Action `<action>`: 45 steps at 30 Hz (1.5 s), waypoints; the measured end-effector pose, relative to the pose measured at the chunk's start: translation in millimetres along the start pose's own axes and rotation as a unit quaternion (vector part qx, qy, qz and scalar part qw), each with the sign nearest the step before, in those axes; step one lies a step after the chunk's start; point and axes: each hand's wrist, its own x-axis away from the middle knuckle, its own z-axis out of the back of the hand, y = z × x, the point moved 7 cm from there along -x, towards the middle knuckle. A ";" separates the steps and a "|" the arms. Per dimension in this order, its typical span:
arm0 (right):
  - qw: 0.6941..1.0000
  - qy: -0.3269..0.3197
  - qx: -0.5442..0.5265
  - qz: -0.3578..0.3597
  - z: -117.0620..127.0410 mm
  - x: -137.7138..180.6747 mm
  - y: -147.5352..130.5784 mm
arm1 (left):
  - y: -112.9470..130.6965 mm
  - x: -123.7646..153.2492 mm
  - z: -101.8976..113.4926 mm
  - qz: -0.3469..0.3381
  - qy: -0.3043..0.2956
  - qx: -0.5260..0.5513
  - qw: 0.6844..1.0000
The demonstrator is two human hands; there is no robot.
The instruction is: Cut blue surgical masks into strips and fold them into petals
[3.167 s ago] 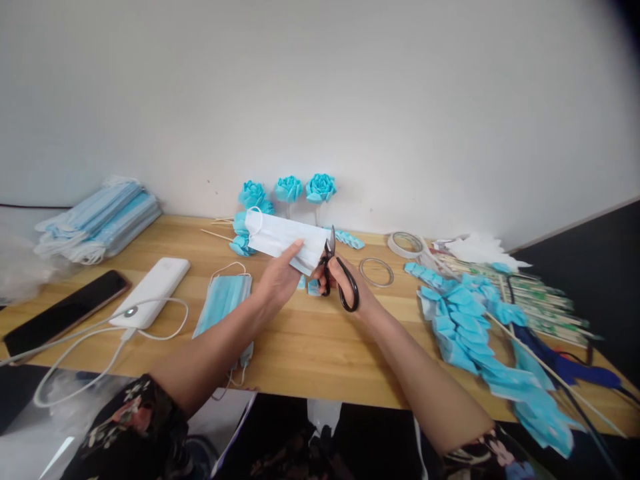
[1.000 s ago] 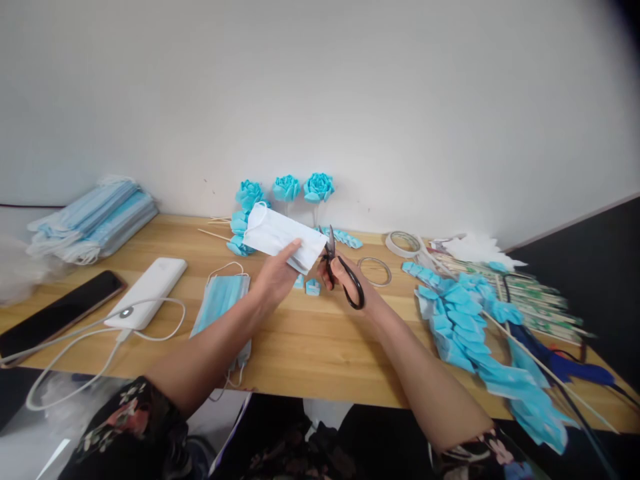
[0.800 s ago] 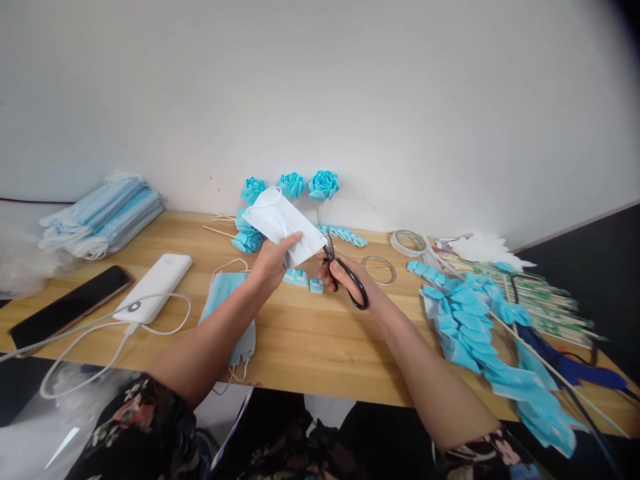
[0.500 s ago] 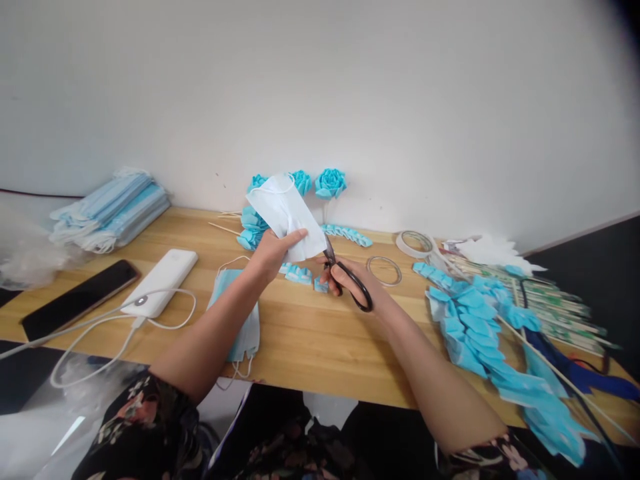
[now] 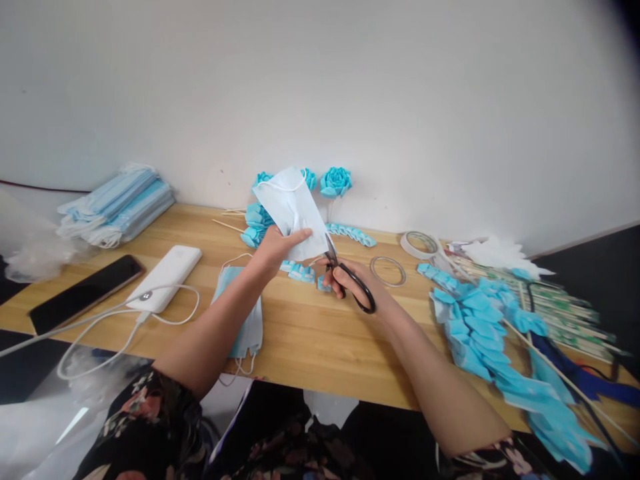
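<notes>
A pale face mask point(image 5: 290, 200) is pinched in my left hand point(image 5: 277, 250), its white ear loop showing at the upper end. My right hand point(image 5: 345, 277) grips black-handled scissors point(image 5: 363, 290), whose blades reach the mask's lower right edge. Whether the blades are cutting into it I cannot tell. Under my left forearm lies another blue face mask point(image 5: 249, 327), partly hidden. Small folded blue pieces point(image 5: 300, 271) rest on the table between my hands. Behind the held mask are blue fabric flowers point(image 5: 336, 182), some of them partly covered.
On the left are a stack of masks point(image 5: 117, 207), a phone point(image 5: 87, 293) and a white power bank point(image 5: 167, 277) with cables. To the right lie tape rolls point(image 5: 419, 245), a thin ring point(image 5: 389, 271), blue petal strips point(image 5: 475, 327) and green-white packets point(image 5: 560, 313) on the wooden table point(image 5: 320, 347).
The whole view has shifted slightly, with things appearing a little further right. Both hands keep their holds, and the scissor blades look a little more apart at the mask's edge.
</notes>
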 end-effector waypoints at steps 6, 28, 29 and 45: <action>1.000 0.007 0.015 -0.002 2.7 0.1 1.8 | -1.4 0.8 -0.3 0.004 -0.004 0.003 1.000; 1.000 0.021 -0.001 -0.009 2.4 -0.5 1.6 | -2.1 0.6 -1.8 0.001 -0.012 0.019 1.000; 1.000 0.022 -0.002 -0.010 2.6 -0.8 2.5 | -2.0 0.7 -1.8 0.002 -0.012 0.017 1.000; 0.998 0.041 0.003 -0.049 3.7 -0.1 3.3 | -0.6 1.0 -0.4 0.003 -0.004 0.008 1.000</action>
